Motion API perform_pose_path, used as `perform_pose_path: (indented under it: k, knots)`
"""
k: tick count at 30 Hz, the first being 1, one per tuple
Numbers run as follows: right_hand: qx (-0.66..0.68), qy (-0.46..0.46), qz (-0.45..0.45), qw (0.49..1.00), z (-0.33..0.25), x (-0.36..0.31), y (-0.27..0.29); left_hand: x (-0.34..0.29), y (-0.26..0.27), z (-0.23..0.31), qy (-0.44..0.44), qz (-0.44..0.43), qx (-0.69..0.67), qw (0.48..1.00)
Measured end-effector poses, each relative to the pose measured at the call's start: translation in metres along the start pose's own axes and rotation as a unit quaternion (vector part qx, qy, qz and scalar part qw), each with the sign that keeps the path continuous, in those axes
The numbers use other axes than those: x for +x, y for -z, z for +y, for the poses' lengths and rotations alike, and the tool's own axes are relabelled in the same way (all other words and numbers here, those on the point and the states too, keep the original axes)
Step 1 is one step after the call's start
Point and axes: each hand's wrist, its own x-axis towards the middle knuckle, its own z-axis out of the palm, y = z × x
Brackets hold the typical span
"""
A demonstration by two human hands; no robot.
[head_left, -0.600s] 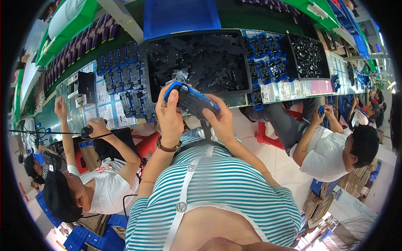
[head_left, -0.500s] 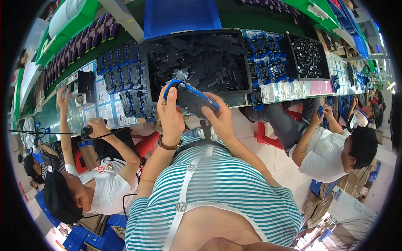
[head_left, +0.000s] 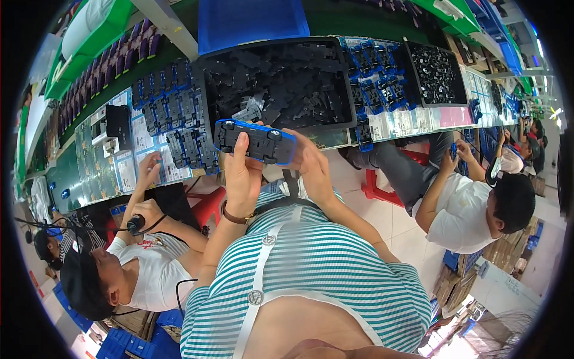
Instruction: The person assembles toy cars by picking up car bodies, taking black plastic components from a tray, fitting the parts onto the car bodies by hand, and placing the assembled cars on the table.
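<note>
A toy car [head_left: 263,143] with a blue body lies belly up above the table's near edge, its black chassis and wheels facing me. My left hand [head_left: 242,182] grips it from below, the thumb pressed on the chassis and the other fingers mostly hidden behind. At the car's right end is my right hand [head_left: 315,173], its fingers smeared by motion; whether they touch the car I cannot make out. Just beyond, a black tray [head_left: 351,99] holds a heap of flat black plastic parts, with a few clear pieces at its near side.
Rows of upturned blue toy cars [head_left: 173,110] stand left of the tray, and more cars [head_left: 373,63] to its right. Farther right sits a tray of small parts [head_left: 439,75]. A blue bin [head_left: 251,24] is behind. At left, a co-worker holds a black corded tool [head_left: 136,224].
The toy car has been turned from a slant to nearly level, its underside now toward me with wheels showing. My right hand has shifted toward its end. The left co-worker's far hand has come down and right.
</note>
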Motion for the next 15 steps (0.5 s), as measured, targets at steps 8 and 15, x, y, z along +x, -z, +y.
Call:
perform_pose_path:
  k: [8,15]
  knots:
    - [-0.057,0.038,0.065,0.996,0.000,0.001,-0.014,-0.007,-0.004,-0.005,-0.020,-0.001,0.008,1.000]
    - [-0.076,0.031,0.129,0.988,0.023,0.009,-0.011,-0.004,0.005,-0.010,-0.056,0.012,0.092,0.994]
